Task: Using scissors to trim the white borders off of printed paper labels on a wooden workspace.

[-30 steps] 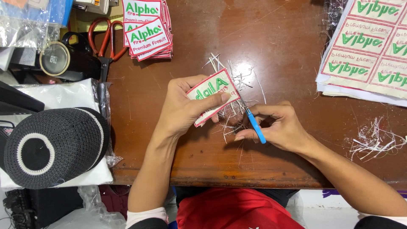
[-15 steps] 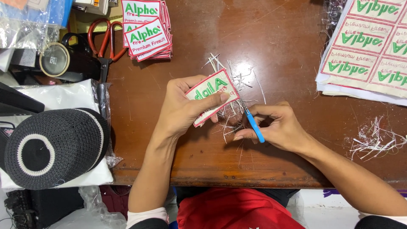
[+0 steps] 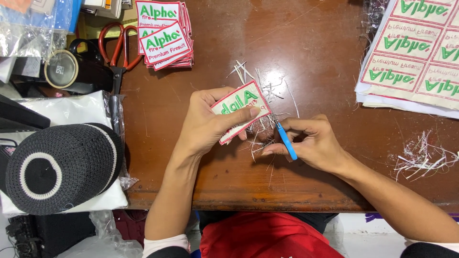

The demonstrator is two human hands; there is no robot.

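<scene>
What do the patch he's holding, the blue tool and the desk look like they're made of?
Patch: embroidered cloth, going by the stitched green letters, red border and loose threads. Blue tool: handle looks like smooth plastic; its tip is hidden. Desk: dark brown wood, probably varnished, with grain and a soft sheen.

Brown wooden table (image 3: 306, 43): patch stack (image 3: 165, 36), scissors (image 3: 116, 52), thread scraps (image 3: 420, 155).

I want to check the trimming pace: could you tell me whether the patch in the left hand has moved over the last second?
No. The patch sits at the same spot relative to the scissors.
</scene>
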